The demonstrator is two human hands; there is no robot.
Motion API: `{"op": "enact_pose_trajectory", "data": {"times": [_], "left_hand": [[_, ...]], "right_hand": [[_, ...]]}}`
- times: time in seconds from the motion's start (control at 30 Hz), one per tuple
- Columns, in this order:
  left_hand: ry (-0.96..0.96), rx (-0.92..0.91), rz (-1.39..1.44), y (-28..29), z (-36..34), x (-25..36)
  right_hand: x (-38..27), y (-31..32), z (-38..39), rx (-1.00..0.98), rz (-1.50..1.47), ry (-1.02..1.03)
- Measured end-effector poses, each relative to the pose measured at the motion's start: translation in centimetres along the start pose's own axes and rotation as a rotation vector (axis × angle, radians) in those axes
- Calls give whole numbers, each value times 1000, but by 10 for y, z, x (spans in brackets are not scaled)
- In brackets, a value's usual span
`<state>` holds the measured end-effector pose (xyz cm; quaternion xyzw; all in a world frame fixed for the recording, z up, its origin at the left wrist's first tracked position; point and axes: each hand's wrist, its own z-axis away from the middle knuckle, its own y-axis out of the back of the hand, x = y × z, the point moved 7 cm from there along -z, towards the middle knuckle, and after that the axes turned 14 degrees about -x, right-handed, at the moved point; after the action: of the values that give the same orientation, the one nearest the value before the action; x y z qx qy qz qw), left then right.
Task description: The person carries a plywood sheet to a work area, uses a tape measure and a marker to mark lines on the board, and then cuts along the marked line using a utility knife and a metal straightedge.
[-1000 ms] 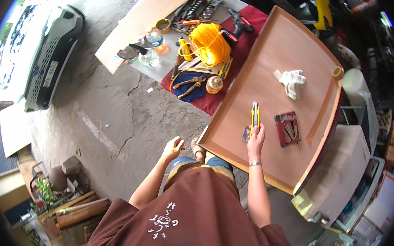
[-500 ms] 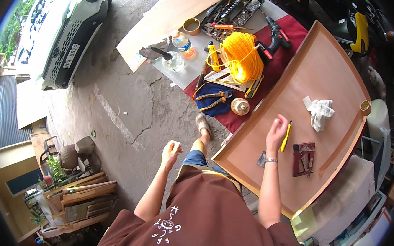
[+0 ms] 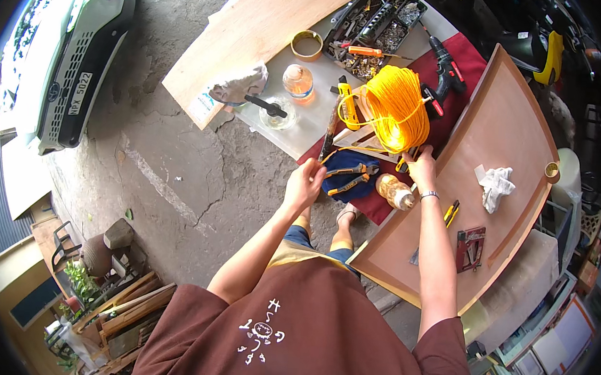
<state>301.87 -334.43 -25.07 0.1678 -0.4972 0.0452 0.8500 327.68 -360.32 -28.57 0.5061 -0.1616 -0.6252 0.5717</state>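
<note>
Cracked grey concrete floor (image 3: 171, 143) spreads beneath a light-grey tabletop (image 3: 325, 88), partly covered by a dark red cloth (image 3: 463, 56). Nearest the person, a tan panel (image 3: 420, 272) with a raised rim runs along the cloth's right edge; that rim would probably stop loose things from sliding off. Toward its near edge lie a dark red metal staple gun (image 3: 470, 248) and a slim yellow cutter (image 3: 451, 212), both flat, presumably for stability; crumpled white fabric (image 3: 497, 189) lies nearer its right edge. At the cloth's near-left corner, the left hand (image 3: 306, 181) is loosely curled beside orange-and-black pliers (image 3: 349, 184) laid on a blue cloth (image 3: 364, 190), perhaps to keep them together; I cannot tell whether the fingers hold anything. The right hand (image 3: 420, 168) bends down at the cloth's right edge, fingertips at a small yellow-and-black tool (image 3: 404, 165) below the rope; whether they grasp it is hidden. An amber, pale-capped bottle (image 3: 392, 189) lies tilted between the hands. Beyond, a bulky yellow rope coil (image 3: 398, 107) sits near the cloth's left edge, and a black-and-red drill (image 3: 448, 71) rests on its side toward the far edge, likely the steadiest way to set it down.
</note>
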Motion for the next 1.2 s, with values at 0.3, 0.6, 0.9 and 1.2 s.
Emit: {"op": "enact_pose_trajectory", "data": {"times": [0.3,0.6,0.9,1.2], "left_hand": [[-111,-140,-113,-19,-72,59],[100,-484,175,2,15,23],[68,-870,923,-65,77,101],[323,-671,773,-52,98,51]], "right_hand": [[20,2,24,-300,-585,-201],[-20,104,196,349,-1155,17],[-208,25,267,54,-366,304],[-124,33,342,-21,-327,170]]}}
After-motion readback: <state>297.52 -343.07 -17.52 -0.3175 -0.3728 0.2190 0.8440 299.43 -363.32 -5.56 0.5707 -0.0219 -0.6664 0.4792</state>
